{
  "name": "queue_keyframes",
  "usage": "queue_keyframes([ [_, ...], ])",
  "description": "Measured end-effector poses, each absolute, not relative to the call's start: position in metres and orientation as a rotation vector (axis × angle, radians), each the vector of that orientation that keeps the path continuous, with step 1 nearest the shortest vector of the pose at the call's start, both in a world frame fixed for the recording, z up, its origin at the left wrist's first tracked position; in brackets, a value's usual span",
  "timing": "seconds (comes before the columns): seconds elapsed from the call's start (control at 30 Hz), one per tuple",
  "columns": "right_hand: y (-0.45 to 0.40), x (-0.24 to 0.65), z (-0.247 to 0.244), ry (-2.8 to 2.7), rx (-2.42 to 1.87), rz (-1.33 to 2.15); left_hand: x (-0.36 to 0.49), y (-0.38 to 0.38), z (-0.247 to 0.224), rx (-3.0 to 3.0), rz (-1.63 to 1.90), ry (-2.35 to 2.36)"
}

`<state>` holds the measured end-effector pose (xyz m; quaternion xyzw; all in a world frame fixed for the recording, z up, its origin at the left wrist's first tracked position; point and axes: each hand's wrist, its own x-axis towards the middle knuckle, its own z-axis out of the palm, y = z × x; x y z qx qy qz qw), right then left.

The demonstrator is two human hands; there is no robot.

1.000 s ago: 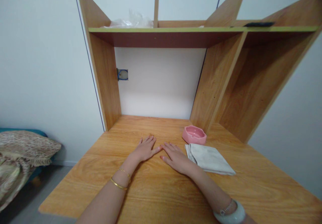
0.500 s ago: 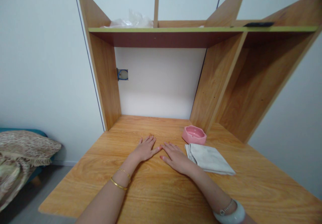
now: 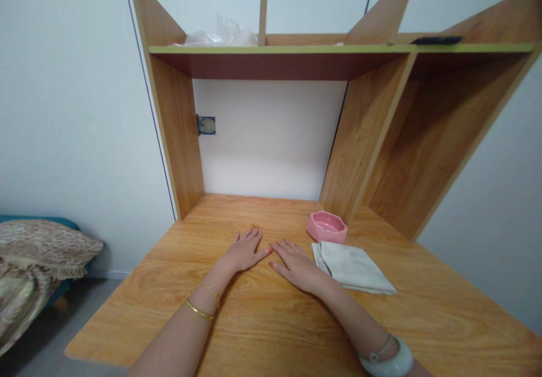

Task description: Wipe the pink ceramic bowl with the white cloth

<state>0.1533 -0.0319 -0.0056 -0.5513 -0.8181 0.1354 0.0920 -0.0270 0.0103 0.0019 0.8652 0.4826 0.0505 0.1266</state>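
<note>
My left hand lies flat on the wooden desk, palm down, fingers spread, holding nothing. Beside it, my right hand also rests palm down with its fingers stretched out and nothing in it. The left thumb tip is close to the right fingertips. A folded pale grey cloth lies just right of my right hand, very near its fingers and wrist. Behind the cloth stands a pink, angular bowl-like dish with nothing visible inside.
A wooden shelf unit rises from the desk's back, with clear plastic wrap and a flat black item on its upper shelf. An open wall socket box shows wires. A patterned blanket lies at the far left.
</note>
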Motion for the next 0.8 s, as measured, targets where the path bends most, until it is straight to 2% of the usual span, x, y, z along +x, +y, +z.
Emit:
queue_keyframes([
  [0.8,-0.0334,0.1527,-0.0031,-2.427,-1.656,0.417,-0.0276,0.0115,0.0007,2.523,0.142,1.402],
])
